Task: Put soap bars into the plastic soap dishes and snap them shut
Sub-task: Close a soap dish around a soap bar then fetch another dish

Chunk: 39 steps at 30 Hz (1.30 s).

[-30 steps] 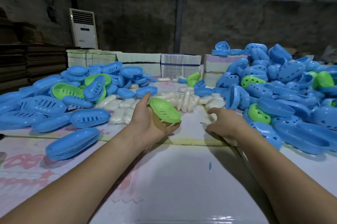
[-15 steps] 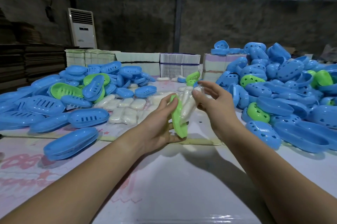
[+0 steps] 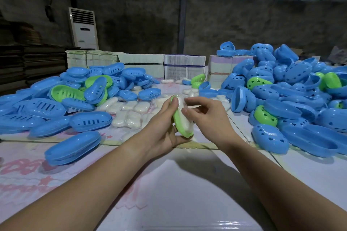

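Head view. Left hand (image 3: 163, 127): curled round a green soap dish half (image 3: 181, 123), held on edge above the worktop (image 3: 169, 183), thumb under its near end, fingertips at its far end. White soap bar (image 3: 183, 116): seated in the green half, in clear wrap. Right hand (image 3: 206, 116): fingers bent, thumb and fingertips touching the bar's upper face; whether it pinches the bar cannot be told.

Closed blue soap dish (image 3: 73, 148): lying on the worktop, left of the hands. Pile of slotted blue and green dish halves (image 3: 75, 99): far left. Pile of blue and green halves with heart-shaped holes (image 3: 293, 103): right. Loose wrapped soap bars (image 3: 129, 112): between the piles, beyond the hands. Stacks of bundled printed sheets (image 3: 185, 69): rear edge; print unreadable. Worktop covering: pink characters at left, illegible. White standing air conditioner (image 3: 83, 28): by the back wall; label too small to read.
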{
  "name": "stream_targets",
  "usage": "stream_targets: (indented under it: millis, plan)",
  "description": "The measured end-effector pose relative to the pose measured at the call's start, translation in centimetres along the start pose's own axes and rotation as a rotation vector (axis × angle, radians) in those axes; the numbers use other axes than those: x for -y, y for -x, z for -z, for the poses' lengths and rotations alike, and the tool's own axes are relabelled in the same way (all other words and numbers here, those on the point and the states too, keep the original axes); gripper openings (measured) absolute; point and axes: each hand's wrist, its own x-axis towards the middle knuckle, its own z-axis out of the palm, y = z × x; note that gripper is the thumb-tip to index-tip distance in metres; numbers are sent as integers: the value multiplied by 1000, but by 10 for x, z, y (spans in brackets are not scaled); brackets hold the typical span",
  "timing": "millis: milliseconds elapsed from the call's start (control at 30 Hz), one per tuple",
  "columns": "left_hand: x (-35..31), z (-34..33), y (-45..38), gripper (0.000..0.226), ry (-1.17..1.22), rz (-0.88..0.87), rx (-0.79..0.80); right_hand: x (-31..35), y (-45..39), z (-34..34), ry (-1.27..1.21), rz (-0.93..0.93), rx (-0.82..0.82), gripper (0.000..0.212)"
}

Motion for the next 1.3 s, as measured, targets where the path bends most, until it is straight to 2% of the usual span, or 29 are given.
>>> stream_targets:
  millis: [200,300,400,467,567,667,867,933,1133,1300]
  plan:
    - [-3,1,0,35,61,21,-42,2,3,0,156,60,68,43]
    - [-2,0,-2,43,85,36,-55,1,1,4,120,64,47,31]
    - [-3,-4,-1,56,134,85,-104,-6,-6,14,173,39,-76,21]
    - [-5,-5,0,60,198,115,-147,-15,-16,30,465,-32,-139,24]
    - [-7,-5,-1,58,241,116,-195,-28,-33,69,996,-306,-60,37]
    - [-9,-6,0,60,235,114,-226,-47,-34,103,1167,-542,-58,38]
    - [-6,-11,2,58,164,127,-195,-69,-35,122,1112,-721,-73,42]
    - [-6,-11,3,60,151,121,-185,-71,-37,125,1119,-721,-59,41]
    - [-9,-10,4,64,178,109,-210,-74,-36,135,1043,-654,-167,32]
    - [-10,-8,5,67,179,105,-211,-83,-39,136,1043,-672,-60,39]
